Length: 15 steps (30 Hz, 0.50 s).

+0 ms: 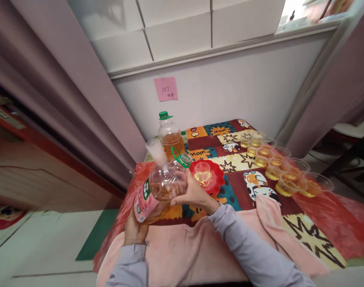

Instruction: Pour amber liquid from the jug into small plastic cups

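A large clear juice bottle (166, 185) with a pink label and a green ring at its neck is tilted, its uncapped mouth pointing right. My left hand (135, 228) is wrapped round its lower end. Higher up, near the shoulder and neck, my right hand (195, 193) grips it. Amber liquid shows inside. Just beyond the mouth, a clear plastic cup (203, 171) stands on a red scalloped plate (219, 179). Behind the bottle is a stack of clear cups (156, 150).
A second bottle (171, 137) with a green cap stands at the back left. Several cups of yellow liquid (277, 169) line the right side. A pink towel (199, 247) covers the near edge of the patterned tablecloth (229, 199). A pink note (166, 89) is on the wall.
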Available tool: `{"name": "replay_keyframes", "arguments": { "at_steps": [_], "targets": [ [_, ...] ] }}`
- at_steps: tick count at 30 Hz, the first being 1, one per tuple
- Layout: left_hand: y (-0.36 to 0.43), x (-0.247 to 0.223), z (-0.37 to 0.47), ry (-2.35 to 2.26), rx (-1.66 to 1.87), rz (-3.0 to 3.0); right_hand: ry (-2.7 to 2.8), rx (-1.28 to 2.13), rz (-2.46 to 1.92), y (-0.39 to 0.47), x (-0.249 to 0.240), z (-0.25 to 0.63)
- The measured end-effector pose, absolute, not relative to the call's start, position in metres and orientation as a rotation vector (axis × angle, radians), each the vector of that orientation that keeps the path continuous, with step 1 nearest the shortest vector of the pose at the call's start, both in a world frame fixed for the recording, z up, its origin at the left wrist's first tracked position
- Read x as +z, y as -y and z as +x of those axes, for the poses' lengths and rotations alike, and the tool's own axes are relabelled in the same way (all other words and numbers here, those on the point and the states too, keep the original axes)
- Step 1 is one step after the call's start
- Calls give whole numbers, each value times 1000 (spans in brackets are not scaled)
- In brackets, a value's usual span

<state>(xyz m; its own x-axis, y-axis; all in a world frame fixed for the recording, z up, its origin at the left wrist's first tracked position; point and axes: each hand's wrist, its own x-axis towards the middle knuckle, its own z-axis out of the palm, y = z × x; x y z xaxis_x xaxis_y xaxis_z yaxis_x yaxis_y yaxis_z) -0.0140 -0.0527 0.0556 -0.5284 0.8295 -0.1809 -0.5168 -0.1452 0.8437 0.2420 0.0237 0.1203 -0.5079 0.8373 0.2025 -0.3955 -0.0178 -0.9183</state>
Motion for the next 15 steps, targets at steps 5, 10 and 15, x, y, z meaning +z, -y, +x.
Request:
{"name": "replay_keyframes", "arguments": {
  "at_steps": [5,10,15],
  "targets": [
    [53,58,-9,-1214,1810,404,1194,1738,-473,-20,120,239],
    [52,53,-8,-1243,1882,417,1105,1753,-474,-20,115,236],
    [53,58,-4,-1243,1883,510,1055,1728,-420,-18,113,230]
  ]
}}
